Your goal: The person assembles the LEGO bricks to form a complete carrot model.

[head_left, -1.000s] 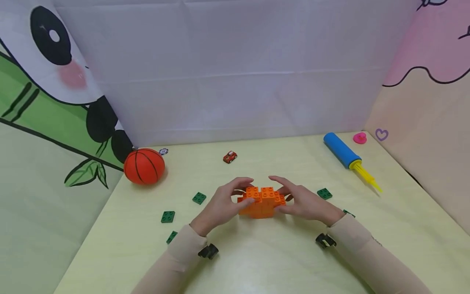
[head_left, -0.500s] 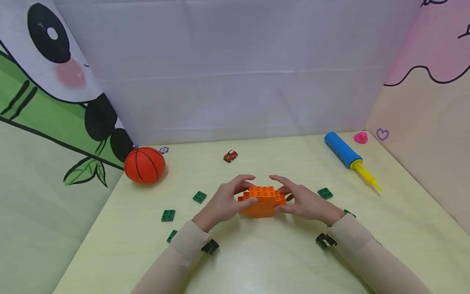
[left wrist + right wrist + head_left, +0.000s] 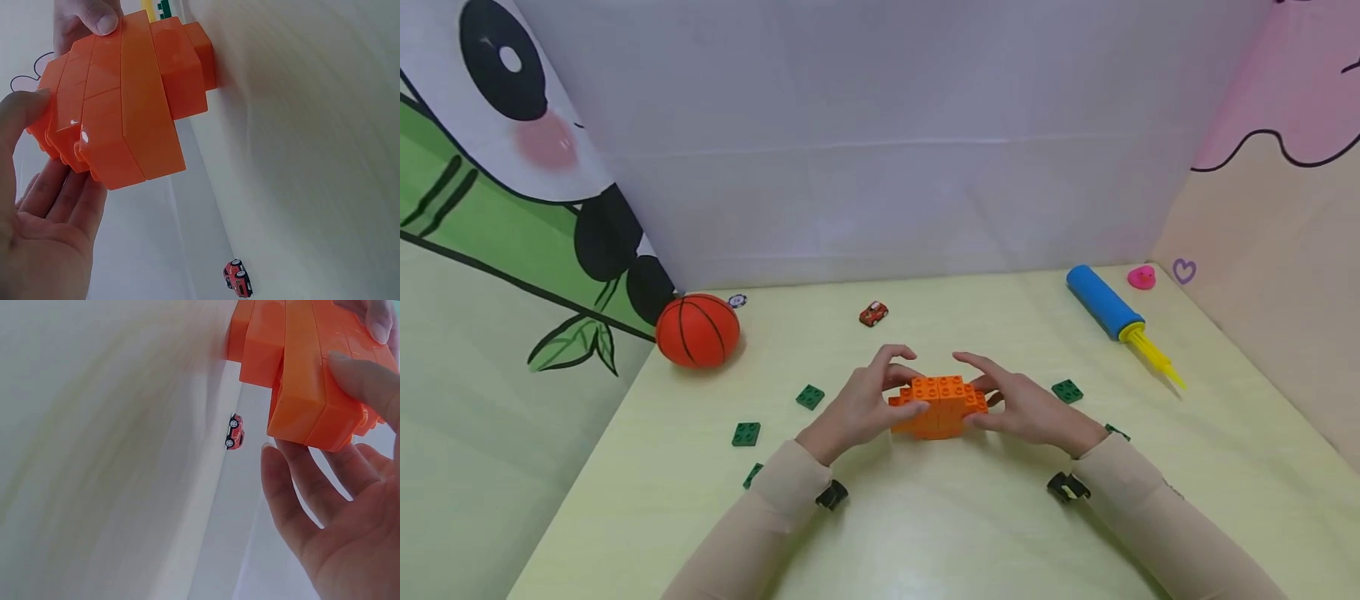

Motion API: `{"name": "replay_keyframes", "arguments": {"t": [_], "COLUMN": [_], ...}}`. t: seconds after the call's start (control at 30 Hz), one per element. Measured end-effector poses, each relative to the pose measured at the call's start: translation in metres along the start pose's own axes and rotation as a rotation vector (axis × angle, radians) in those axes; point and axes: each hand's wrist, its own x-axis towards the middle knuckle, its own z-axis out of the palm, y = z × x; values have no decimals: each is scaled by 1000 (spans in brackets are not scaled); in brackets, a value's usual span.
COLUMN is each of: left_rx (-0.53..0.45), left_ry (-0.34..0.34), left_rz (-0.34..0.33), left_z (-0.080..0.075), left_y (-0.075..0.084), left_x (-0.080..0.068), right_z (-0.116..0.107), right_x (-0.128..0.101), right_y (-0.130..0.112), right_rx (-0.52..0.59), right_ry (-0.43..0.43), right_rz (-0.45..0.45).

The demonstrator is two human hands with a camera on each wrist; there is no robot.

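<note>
The orange brick model (image 3: 945, 410), stepped at its sides, is midway between the bench's (image 3: 940, 533) left and right edges; whether it touches the bench or is slightly raised, I cannot tell. Both hands hold it by opposite ends: the left hand (image 3: 859, 408) and the right hand (image 3: 1026, 408) each set a thumb on the near face with fingers curled behind, their index fingers raised off it. This two-ended pinch probably keeps the joined bricks level and pressed together, while leaving the studded top uncovered. Around it lie loose green bricks, perhaps spread aside to leave working room: three towards the left edge (image 3: 810, 397), the nearest partly hidden by the left sleeve (image 3: 775, 492), and two towards the right. Farther out, a red toy car (image 3: 873, 313) stands near the far edge, an orange ball (image 3: 698, 331) at the far left corner, and a blue pump (image 3: 1105, 302) and pink duck (image 3: 1142, 277) near the far right corner, apparently out of the way.
</note>
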Motion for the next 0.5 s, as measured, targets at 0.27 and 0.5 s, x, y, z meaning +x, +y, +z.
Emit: {"name": "replay_keyframes", "arguments": {"t": [0.27,0.5], "left_rx": [-2,28], "left_ry": [-26,-52], "left_rz": [52,-62], "left_z": [5,4], "left_y": [-3,-10], "left_x": [0,-4], "right_z": [-13,-54], "right_x": [-23,-81], "right_y": [0,27], "right_rx": [-92,-310], "right_ry": [49,166], "right_rz": [-16,136]}}
